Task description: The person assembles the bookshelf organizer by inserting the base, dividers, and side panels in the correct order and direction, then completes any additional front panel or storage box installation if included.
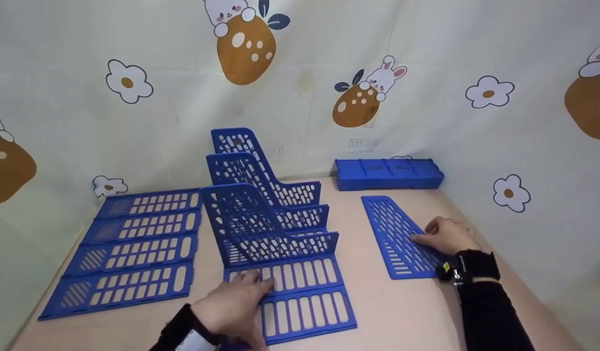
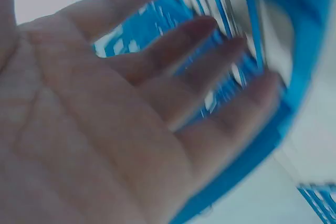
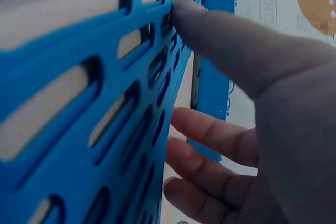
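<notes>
A partly assembled blue desktop file rack [image 1: 275, 243] stands mid-table, with several upright dividers over a slotted base [image 1: 304, 278]. My left hand [image 1: 236, 304] rests on the near end of that base, fingers extended; the left wrist view shows the spread fingers [image 2: 199, 72] against the slats. On the right, a loose blue divider panel [image 1: 402, 239] with slot holes lies on or just over the table. My right hand [image 1: 446, 236] pinches its right sloping edge, with the thumb [image 3: 210, 24] on the top face and the other fingertips at the edge.
Several blue slotted panels [image 1: 129, 248] lie joined in a row on the left. A long blue piece [image 1: 390, 174] sits at the back right against the patterned cloth [image 1: 300, 97] that hangs behind and beside the table [image 1: 377, 312].
</notes>
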`<control>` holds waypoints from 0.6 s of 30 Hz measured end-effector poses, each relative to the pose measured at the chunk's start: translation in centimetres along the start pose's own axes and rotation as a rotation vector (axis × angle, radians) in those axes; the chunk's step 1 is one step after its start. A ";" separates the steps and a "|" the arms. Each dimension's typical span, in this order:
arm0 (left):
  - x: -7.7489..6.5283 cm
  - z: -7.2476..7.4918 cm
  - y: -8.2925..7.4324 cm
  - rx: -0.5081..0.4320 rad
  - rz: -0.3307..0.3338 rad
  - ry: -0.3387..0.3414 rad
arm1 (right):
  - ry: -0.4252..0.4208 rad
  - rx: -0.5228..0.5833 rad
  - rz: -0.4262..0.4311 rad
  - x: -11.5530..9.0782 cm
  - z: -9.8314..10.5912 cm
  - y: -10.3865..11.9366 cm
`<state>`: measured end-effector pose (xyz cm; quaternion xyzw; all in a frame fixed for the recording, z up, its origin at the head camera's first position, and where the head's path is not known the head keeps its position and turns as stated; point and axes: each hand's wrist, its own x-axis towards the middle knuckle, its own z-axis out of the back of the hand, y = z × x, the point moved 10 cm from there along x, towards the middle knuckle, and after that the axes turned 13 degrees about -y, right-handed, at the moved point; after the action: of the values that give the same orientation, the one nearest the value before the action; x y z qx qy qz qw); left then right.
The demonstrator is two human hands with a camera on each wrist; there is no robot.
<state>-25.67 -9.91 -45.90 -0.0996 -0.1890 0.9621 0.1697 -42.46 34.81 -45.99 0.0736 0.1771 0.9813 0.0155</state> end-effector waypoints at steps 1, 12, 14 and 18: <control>0.0 -0.4 -0.2 0.021 -0.001 0.015 | 0.002 0.007 -0.007 0.0 -0.1 -0.1; 0.2 0.2 -0.5 0.072 -0.064 -0.120 | -0.078 0.014 0.006 0.3 0.6 0.1; 0.4 0.3 -0.3 0.078 -0.067 -0.145 | -0.090 0.014 0.005 0.3 0.5 0.1; 0.4 0.3 0.4 0.036 -0.058 -0.162 | -0.130 0.012 0.008 0.2 0.8 0.3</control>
<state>-26.24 -10.20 -45.79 -0.0129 -0.1874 0.9649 0.1834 -42.50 34.83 -45.14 0.1379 0.1813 0.9734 0.0228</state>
